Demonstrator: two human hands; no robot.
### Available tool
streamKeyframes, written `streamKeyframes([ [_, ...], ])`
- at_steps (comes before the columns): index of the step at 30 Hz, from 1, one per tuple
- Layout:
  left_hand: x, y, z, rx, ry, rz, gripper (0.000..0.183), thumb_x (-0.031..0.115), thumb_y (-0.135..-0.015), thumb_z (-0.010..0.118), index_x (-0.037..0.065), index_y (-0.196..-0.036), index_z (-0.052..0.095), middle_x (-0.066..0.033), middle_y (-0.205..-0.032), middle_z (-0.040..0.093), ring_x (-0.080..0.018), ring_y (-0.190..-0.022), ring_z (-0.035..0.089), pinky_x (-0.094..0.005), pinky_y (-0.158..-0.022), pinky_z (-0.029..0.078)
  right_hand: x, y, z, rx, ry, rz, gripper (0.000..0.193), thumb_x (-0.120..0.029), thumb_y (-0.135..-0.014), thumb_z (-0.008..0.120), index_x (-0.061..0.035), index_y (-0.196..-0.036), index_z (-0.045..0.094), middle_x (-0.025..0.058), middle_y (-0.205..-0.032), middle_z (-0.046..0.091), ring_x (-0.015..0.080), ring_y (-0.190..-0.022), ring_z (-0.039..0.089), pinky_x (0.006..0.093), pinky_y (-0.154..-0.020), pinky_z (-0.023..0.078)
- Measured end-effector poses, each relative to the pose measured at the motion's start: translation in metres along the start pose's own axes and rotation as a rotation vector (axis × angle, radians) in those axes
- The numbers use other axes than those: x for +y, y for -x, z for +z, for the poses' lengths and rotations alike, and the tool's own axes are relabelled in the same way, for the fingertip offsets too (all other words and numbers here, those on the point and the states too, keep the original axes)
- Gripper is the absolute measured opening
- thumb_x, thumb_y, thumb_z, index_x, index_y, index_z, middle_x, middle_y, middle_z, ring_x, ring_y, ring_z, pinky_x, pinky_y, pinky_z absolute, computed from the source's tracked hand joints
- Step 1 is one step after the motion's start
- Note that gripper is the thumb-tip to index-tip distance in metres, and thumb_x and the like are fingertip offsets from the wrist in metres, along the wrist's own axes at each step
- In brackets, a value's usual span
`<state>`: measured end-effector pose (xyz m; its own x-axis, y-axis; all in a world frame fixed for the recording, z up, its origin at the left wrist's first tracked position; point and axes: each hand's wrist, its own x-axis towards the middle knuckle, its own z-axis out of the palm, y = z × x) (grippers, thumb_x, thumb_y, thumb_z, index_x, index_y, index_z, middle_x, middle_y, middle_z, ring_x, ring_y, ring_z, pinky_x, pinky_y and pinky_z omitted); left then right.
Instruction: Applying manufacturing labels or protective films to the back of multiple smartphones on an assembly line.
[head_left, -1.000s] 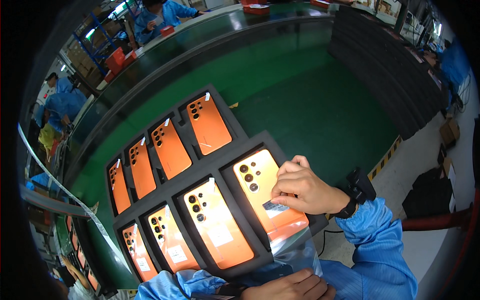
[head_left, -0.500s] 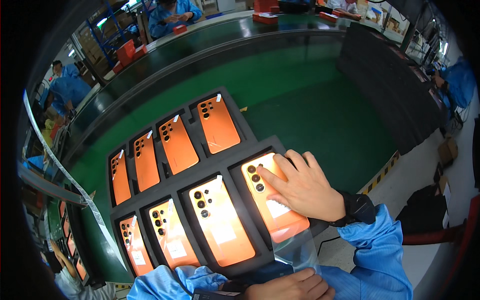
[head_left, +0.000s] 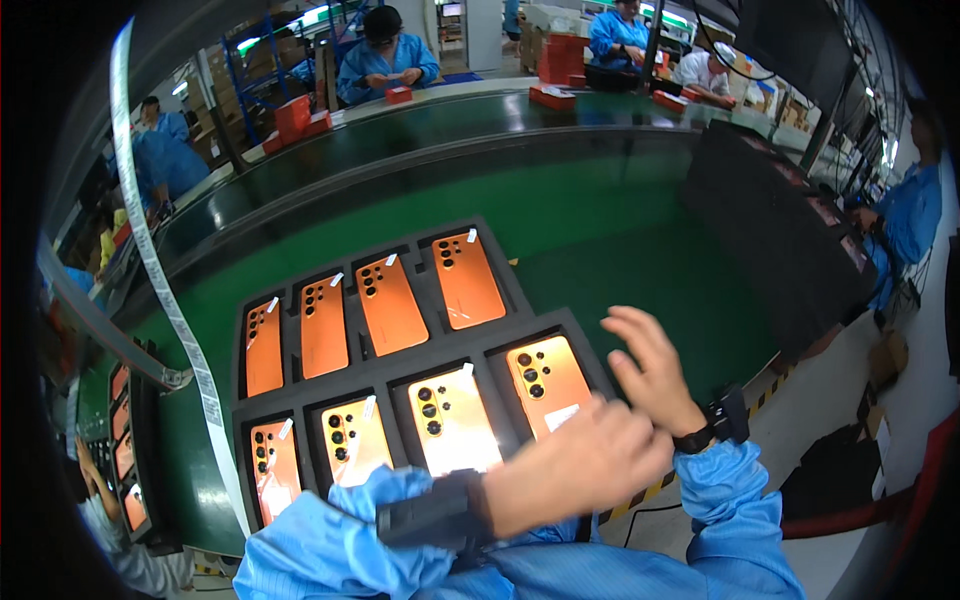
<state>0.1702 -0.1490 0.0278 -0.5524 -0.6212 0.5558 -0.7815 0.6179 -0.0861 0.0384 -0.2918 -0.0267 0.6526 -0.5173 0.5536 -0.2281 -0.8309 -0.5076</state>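
Note:
Two rows of orange smartphones lie back-up in black foam trays (head_left: 500, 338), most with a small white tab at the top corner. At the right end of the near row is a phone (head_left: 547, 368) whose lower half is covered by my left hand (head_left: 580, 462). That hand is blurred, its fingers curled inward; anything in them is hidden. Just beyond it, past the tray's right edge, my right hand (head_left: 655, 378) is raised with fingers apart and nothing visible in it. The two hands overlap in the view, and I cannot tell whether they touch.
The trays rest on a green work surface (head_left: 620, 230). A tall stack of black trays (head_left: 770, 230) stands at the right. A pale printed strip (head_left: 165, 270) hangs at the left. Across the conveyor, people in blue sit by red boxes (head_left: 552, 97). Another phone tray (head_left: 135, 455) is at lower left.
My right hand has lifted off the near-right phone and moved right. My left hand has risen from the lower edge over that phone. The clear film by it no longer shows. The view has tilted up.

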Motion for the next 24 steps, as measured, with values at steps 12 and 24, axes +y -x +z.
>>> streamKeyframes([
  [12,-0.103,0.039,0.011,0.149,-0.167,-0.553,0.066,0.005,-0.073,0.063,0.003,-0.136,0.041,-0.0251,-0.127,0.046,-0.0394,-0.11,0.053,-0.049,-0.085,0.046,-0.035,-0.027,-0.017,-0.221,-0.036,-0.256,0.033,-0.007,-0.078,0.066,-0.0001,-0.11,0.06,0.017,-0.11,0.061,0.0354,-0.102,0.059,0.0404,-0.087,0.047],
  [24,-0.166,0.251,-0.109,-0.071,-0.384,-1.444,0.072,0.036,-0.072,0.073,-0.002,-0.126,0.044,-0.0244,-0.12,0.05,-0.041,-0.11,0.052,-0.0515,-0.09,0.045,0.004,-0.06,0.029,-0.273,0.017,-0.359,0.048,-0.006,-0.066,0.064,0.0031,-0.112,0.055,0.0199,-0.105,0.055,0.0366,-0.097,0.053,0.0414,-0.089,0.041],
])
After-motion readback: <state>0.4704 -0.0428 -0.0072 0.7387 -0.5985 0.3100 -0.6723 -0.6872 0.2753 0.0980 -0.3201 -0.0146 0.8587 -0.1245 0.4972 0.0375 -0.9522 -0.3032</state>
